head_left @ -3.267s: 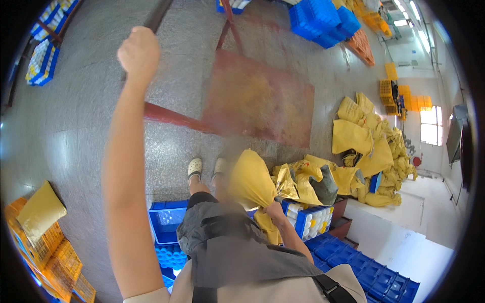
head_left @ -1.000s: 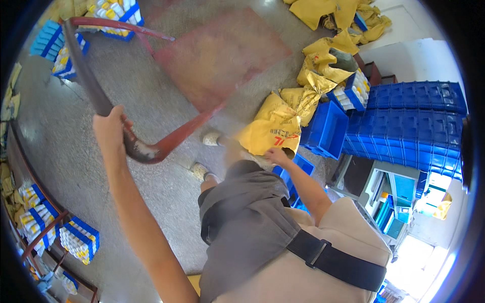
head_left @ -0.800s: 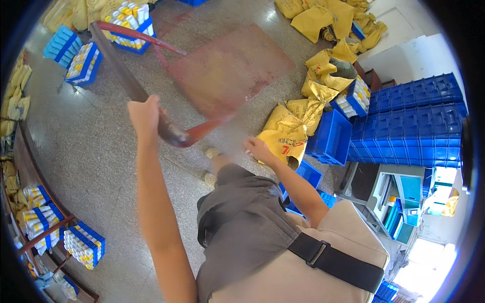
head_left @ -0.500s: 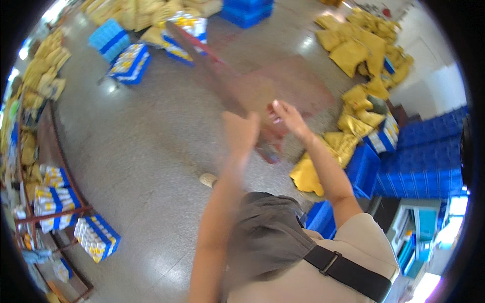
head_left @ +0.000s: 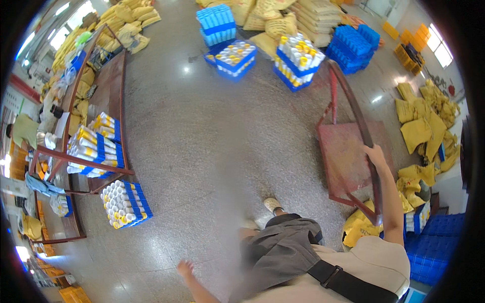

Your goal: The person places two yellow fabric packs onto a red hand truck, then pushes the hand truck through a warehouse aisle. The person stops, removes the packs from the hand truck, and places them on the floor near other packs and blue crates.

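My right hand [head_left: 375, 155] is closed around the brown curved handle bar [head_left: 352, 96] of a flatbed trolley [head_left: 348, 164]. The trolley has a worn reddish platform and red side struts, and it stands on the floor to my right. Its platform carries nothing that I can see. Low on the left, my left hand [head_left: 186, 268] hangs away from my body, holding nothing, with its fingers loosely apart. The nearest thing to it is a blue crate [head_left: 139, 202] packed with white and yellow cylindrical containers.
A red-brown metal rack [head_left: 108, 91] on the left bears more filled crates. Ahead stand blue crates of containers [head_left: 298, 63] and stacked blue crates [head_left: 352, 48]. Yellow sacks [head_left: 427, 121] lie along the right, beside blue crates [head_left: 437, 242]. A person [head_left: 25, 130] is at the far left.
My left hand has dropped back from the trolley to my left side. My right hand now grips the handle bar. The view has swung left, so the trolley appears further right.
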Tool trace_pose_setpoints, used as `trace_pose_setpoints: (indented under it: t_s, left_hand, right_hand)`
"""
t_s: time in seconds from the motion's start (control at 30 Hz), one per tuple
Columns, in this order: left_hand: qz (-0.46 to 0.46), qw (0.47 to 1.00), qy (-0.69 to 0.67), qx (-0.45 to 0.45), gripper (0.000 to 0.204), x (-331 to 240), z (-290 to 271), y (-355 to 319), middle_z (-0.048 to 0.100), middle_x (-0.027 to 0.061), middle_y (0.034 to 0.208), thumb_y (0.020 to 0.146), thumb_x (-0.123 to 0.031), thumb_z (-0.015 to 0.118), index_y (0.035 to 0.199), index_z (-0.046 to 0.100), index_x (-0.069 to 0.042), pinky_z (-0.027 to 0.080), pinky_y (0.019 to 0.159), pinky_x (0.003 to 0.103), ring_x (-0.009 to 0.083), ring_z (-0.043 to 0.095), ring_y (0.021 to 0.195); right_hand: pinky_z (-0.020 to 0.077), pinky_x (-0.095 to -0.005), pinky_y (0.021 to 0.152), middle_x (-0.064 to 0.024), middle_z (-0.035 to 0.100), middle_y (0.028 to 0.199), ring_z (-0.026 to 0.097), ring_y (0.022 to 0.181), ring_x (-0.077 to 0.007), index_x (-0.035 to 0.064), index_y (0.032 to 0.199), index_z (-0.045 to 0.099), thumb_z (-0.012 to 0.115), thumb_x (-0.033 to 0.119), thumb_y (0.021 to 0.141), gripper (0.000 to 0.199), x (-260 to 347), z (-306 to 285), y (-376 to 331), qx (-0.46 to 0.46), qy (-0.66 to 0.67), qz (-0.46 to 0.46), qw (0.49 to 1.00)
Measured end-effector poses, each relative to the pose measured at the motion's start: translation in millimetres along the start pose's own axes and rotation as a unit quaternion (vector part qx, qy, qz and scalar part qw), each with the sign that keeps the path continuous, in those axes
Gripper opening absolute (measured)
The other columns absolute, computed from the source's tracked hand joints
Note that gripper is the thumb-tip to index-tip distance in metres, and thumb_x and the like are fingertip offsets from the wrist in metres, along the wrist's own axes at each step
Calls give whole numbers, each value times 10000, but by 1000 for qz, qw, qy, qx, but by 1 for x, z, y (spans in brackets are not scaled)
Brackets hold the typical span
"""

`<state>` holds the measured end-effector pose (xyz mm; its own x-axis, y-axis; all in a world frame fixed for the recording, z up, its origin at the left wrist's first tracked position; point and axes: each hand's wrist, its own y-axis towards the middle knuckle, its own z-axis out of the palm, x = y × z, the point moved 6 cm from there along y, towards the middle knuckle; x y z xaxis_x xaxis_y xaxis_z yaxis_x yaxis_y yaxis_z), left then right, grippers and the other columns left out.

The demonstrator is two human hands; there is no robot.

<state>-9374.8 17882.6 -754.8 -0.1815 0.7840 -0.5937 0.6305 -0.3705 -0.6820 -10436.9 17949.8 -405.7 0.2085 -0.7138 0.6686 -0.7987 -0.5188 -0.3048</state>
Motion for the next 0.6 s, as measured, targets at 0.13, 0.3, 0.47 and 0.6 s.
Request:
trace_pose_setpoints:
  t_s: [0.13,0.3,0.47,0.6]
  left_hand:
    - [-115,992,-19,-40,347,0,-141,64,684,121,1078,976,-323,584,1262,619,-130,528,702,406,259,675,913]
    - [-239,957,46,159,526,1,-116,127,630,129,1335,952,-369,631,1407,541,-121,542,910,468,254,637,1173]
    - [-142,959,105,223,405,-134,59,240,666,151,1038,973,-328,600,1256,566,-40,543,748,416,267,657,902]
    - [69,935,175,299,367,-328,231,265,707,103,888,989,-302,592,1238,542,-37,544,680,339,229,695,779]
  right_hand:
    - [442,-362,438,-48,546,516,568,445,-186,36,655,597,692,330,805,344,5,19,-24,-121,-104,73,985]
    - [423,-391,420,-92,567,553,558,436,-228,22,681,580,666,232,814,263,18,59,-87,-173,-101,151,968]
    - [463,-378,451,-98,588,583,597,482,-230,-4,779,609,690,215,792,234,80,128,-157,-205,-181,197,942]
    - [479,-371,467,-91,587,583,609,497,-217,-10,785,607,705,201,768,233,134,198,-218,-218,-165,262,926]
